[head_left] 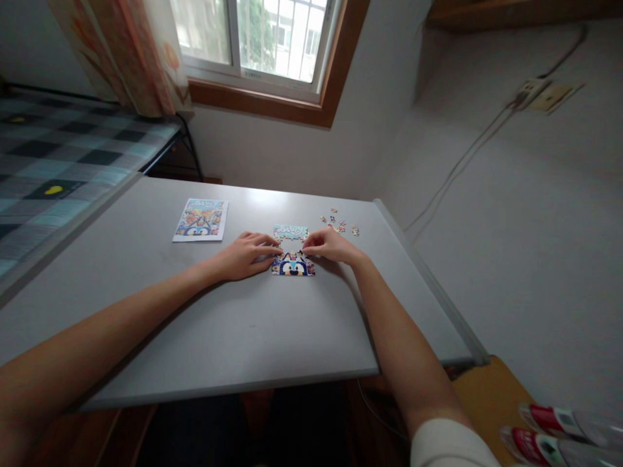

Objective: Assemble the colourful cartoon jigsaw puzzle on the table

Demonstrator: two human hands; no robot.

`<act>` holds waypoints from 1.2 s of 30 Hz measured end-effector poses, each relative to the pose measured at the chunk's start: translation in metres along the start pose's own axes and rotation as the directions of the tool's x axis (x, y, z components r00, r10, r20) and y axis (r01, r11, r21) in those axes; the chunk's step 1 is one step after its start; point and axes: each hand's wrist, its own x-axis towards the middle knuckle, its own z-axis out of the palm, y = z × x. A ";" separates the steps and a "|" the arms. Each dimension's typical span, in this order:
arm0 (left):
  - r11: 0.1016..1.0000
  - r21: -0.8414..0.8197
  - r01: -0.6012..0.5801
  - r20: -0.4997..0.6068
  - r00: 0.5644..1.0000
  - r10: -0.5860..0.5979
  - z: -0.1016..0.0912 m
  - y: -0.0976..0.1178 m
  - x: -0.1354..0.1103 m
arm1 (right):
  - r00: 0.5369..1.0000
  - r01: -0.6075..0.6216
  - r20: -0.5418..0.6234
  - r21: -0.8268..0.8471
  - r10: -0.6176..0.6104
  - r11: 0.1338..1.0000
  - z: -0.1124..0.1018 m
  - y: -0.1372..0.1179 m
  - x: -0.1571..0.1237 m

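Observation:
A partly assembled jigsaw puzzle (293, 266) lies flat on the grey-white table, with a blue cartoon dog's face along its near side and a lettered strip at its far side. The middle shows a gap of bare table. My left hand (250, 255) rests along the puzzle's left edge, fingers stretched out and their tips touching it. At the right edge, my right hand (331, 245) pinches thumb and fingers together over the puzzle. A small dark jigsaw piece seems to be at those fingertips, mostly hidden. Several loose jigsaw pieces (342, 223) lie just beyond the right hand.
A printed picture sheet (201, 220) with the same dog lies left on the table (243, 337). A wall and cables (452, 170) border the right side. Two red-labelled bottles (559, 447) lie at the lower right. A checked bed (73, 149) stands at the left.

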 end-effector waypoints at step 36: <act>1.000 -0.011 0.005 -0.006 1.000 -0.005 0.000 -0.001 0.000 | 1.000 0.003 -0.027 -0.124 -0.006 0.992 0.016 0.003 0.009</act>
